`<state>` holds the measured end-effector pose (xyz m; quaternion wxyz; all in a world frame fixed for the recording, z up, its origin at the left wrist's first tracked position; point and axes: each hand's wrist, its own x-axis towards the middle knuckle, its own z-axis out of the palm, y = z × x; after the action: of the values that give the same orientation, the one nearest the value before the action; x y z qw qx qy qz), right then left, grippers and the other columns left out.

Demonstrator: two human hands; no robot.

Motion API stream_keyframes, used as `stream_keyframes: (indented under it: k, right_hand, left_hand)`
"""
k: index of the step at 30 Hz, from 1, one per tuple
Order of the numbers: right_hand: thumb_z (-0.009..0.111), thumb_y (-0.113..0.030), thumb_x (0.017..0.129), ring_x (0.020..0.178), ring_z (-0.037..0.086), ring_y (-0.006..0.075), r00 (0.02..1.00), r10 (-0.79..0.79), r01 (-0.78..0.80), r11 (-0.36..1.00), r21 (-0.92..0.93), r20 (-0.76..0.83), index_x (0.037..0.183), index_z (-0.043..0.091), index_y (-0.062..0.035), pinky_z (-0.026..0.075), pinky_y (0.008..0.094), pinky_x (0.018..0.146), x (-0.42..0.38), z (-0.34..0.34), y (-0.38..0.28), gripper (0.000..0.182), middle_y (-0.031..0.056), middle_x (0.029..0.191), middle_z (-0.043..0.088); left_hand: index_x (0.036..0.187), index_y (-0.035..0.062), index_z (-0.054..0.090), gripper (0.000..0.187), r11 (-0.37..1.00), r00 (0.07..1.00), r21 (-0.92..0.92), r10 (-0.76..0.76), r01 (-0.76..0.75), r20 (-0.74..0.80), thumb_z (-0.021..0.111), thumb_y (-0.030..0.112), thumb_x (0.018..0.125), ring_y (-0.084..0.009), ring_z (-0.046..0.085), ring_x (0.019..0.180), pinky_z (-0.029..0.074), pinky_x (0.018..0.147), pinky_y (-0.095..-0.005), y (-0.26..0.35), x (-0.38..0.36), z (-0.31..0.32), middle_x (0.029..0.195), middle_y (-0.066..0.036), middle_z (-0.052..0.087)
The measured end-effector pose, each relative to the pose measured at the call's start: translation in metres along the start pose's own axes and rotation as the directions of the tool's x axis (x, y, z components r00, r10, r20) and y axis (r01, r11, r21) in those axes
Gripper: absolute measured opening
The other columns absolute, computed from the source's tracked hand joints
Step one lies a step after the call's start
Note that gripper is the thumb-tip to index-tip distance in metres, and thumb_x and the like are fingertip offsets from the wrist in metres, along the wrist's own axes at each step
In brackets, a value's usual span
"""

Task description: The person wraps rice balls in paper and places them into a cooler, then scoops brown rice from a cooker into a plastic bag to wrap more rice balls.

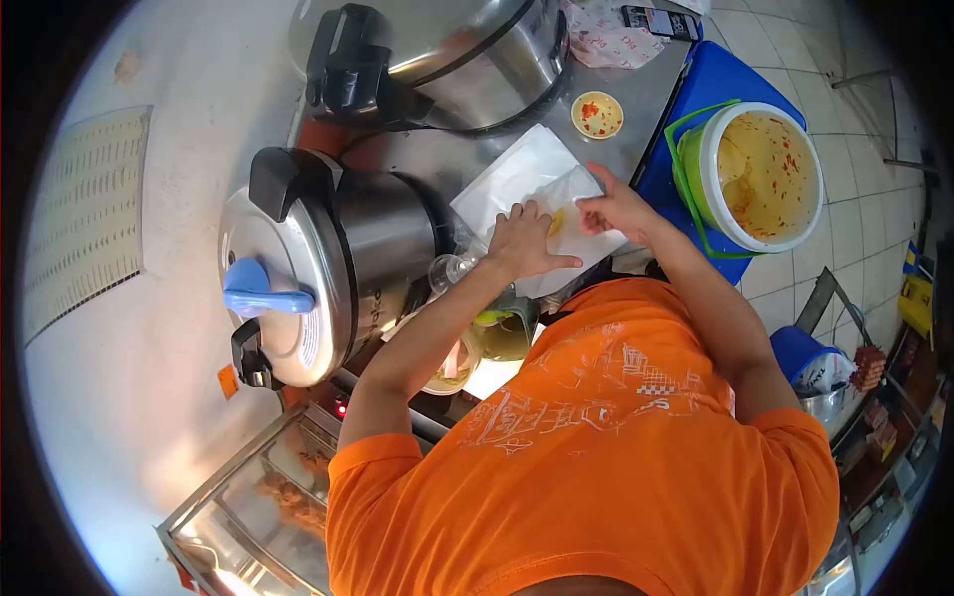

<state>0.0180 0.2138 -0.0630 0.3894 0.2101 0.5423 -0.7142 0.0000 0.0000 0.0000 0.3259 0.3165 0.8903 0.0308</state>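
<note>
White sheets of paper [505,187] lie overlapped on the metal counter in front of me. My left hand [524,241] rests on the paper with its fingers spread and its thumb pointing right. A small yellow patch [556,222] shows on the sheet between my two hands; what it is I cannot make out. At the paper's right edge is my right hand [624,211], its index finger stretched out and its other fingers partly curled. Nothing is visible in its grasp. Below my left wrist, a clear plastic item [449,271] is partly covered by my forearm.
Two steel rice cookers [393,228] [487,84] stand left and behind; a blue scoop [263,290] sits on the nearer lid. A small dish [597,115] holds red bits. Rightward, a green bucket [700,179] stands on a blue surface [730,74]. A phone [661,22] lies far back.
</note>
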Motion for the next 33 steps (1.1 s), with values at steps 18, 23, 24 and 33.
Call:
stream_keyframes:
  k: [18, 23, 24, 33]
  right_hand:
    - [0.071, -0.018, 0.083, 0.107, 0.064, 0.036, 0.886, -0.333, 0.415, 0.257, -0.872, 0.323, 0.112, 0.066, -0.0036, 0.049, 0.0432, 0.092, 0.041, 0.003, -0.001, 0.032, 0.0176, 0.111, 0.068]
    - [0.065, -0.029, 0.093, 0.1, 0.065, 0.0386, 0.914, -0.303, 0.392, 0.488, -0.78, 0.269, 0.105, 0.069, -0.0028, 0.05, 0.0449, 0.087, 0.06, -0.012, 0.0, 0.029, 0.0212, 0.101, 0.07]
    - [0.066, -0.03, 0.093, 0.101, 0.065, 0.039, 0.912, -0.349, 0.383, 0.532, -0.755, 0.217, 0.105, 0.069, -0.0038, 0.05, 0.0446, 0.087, 0.065, -0.012, 0.003, 0.029, 0.0208, 0.103, 0.07]
    - [0.067, -0.027, 0.09, 0.095, 0.068, 0.0365, 0.83, -0.551, 0.11, 0.312, -0.944, -0.086, 0.097, 0.068, -0.0086, 0.054, 0.0467, 0.083, 0.061, 0.031, 0.019, 0.019, 0.0166, 0.107, 0.068]
  left_hand:
    - [0.091, 0.0029, 0.066, 0.032, 0.73, 0.953, -0.634, -0.299, 0.256, 0.04, 0.084, 0.025, 0.077, -0.0283, 0.069, 0.092, 0.054, 0.082, -0.0365, -0.067, 0.017, 0.051, 0.105, -0.017, 0.068]
    - [0.129, -0.0046, 0.059, 0.06, 0.748, 0.969, -0.619, -0.137, 0.238, 0.206, 0.077, 0.032, 0.084, -0.026, 0.066, 0.103, 0.051, 0.089, -0.037, -0.11, 0.022, 0.073, 0.116, -0.017, 0.068]
    - [0.129, -0.0046, 0.059, 0.06, 0.747, 0.969, -0.621, -0.138, 0.238, 0.205, 0.077, 0.032, 0.084, -0.026, 0.066, 0.103, 0.051, 0.089, -0.037, -0.116, 0.022, 0.073, 0.116, -0.017, 0.068]
    - [0.129, 0.0003, 0.061, 0.053, 0.643, 0.906, -0.655, -0.392, 0.396, 0.163, 0.068, 0.033, 0.088, -0.0328, 0.069, 0.105, 0.052, 0.091, -0.039, -0.099, 0.031, 0.066, 0.12, -0.022, 0.068]
